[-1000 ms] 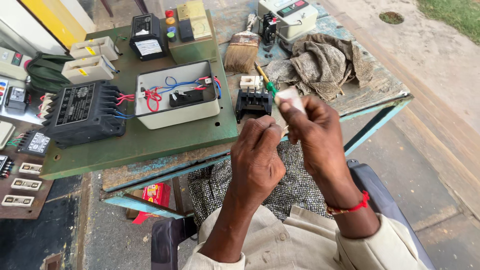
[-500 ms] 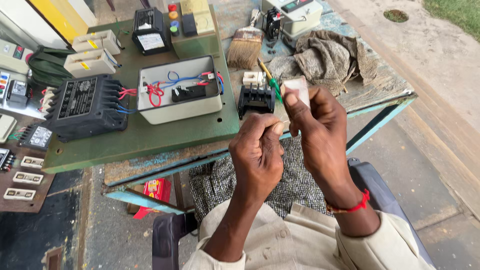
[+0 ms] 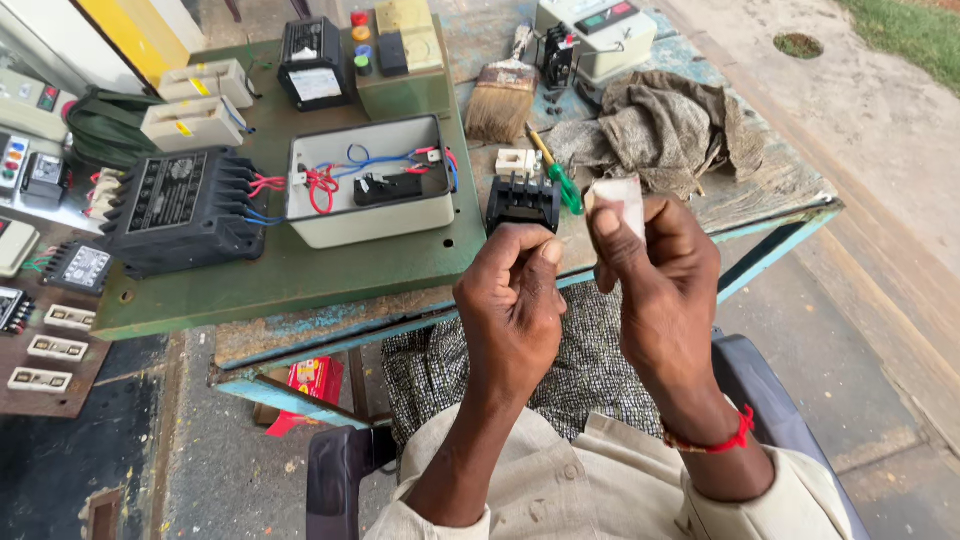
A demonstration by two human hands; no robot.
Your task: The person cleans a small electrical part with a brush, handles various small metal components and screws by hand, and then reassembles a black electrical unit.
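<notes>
Far left of frame: small meters and switch modules on a brown board (image 3: 40,350), not near my hands. Upper left: black multi-terminal unit (image 3: 180,208) with red and blue leads, sitting on the green panel (image 3: 300,275). Next to it, centre-top: open grey enclosure (image 3: 370,180), red and blue wiring and a black part inside. Behind it a brush (image 3: 500,95) lying flat. Lower centre: my left hand (image 3: 512,305), raised off the bench, fingers curled in, thumb and forefinger tips pressed together. Can't tell if anything is between them, too small to see. Just above that hand, on the bench: black terminal block (image 3: 523,203), with a green-handled screwdriver (image 3: 562,180) beside it to the right. Neither touched. Right of centre: my right hand (image 3: 660,295), also raised, red thread on the wrist. Thumb and fingers pinch a small white-grey piece (image 3: 620,195) at the top of the hand, held upright, mostly covered by my fingertips. The piece sits in centre-right of frame, above the bench edge, close to the left hand's fingertips but not touching them. Upper right: crumpled grey rag (image 3: 665,130) on the worn tabletop (image 3: 780,180), a pale meter box (image 3: 600,35) behind it.
</notes>
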